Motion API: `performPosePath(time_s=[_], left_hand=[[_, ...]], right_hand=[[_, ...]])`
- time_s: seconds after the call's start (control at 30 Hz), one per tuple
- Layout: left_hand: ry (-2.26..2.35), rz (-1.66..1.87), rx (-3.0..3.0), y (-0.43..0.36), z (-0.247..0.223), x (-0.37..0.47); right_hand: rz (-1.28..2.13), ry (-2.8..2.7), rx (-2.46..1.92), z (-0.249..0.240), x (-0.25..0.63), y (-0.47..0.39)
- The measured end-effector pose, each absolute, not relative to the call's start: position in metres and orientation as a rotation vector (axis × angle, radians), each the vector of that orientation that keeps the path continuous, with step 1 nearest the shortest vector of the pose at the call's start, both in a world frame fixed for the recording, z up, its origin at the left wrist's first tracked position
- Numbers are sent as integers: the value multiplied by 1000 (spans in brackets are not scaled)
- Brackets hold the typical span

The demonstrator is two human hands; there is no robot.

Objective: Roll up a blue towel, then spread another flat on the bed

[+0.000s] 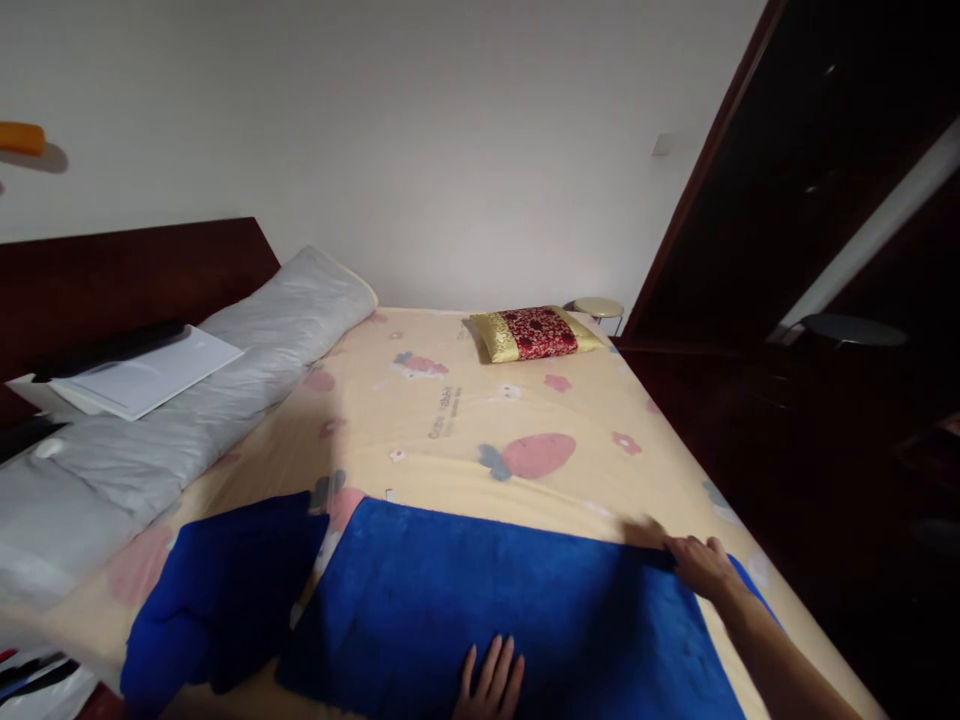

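A blue plush towel is spread flat across the near part of the bed, with a small tag at its far edge. My left hand lies flat on it at the bottom of the view, fingers stretched out. At the towel's far right corner is my right hand, its fingers bent and closed on the edge; the fingertips are partly hidden. To the left, a second blue cloth lies crumpled. A strip of blue fabric shows just beyond my right wrist.
The bed sheet is cream with a carrot print. A gold and red pillow lies at the far end. Along the dark headboard run grey bedding and white papers. Round stools stand past the bed.
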State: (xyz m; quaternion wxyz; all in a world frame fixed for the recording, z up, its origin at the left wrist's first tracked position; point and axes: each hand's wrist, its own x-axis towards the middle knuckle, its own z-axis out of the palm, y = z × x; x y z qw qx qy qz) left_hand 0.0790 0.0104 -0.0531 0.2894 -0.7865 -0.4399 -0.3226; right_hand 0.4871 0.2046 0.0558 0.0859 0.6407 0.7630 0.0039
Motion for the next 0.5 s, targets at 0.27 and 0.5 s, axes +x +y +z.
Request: performPosePath(time_s=[0.27,0.5], left_hand=[[-1545,-1044,-2346,3,-55,85],[-1963,-846,-2474,91,11,78]], right_hand=[[412,2405,1955,48,401,177],[-255,2820,1966,21,248,147]])
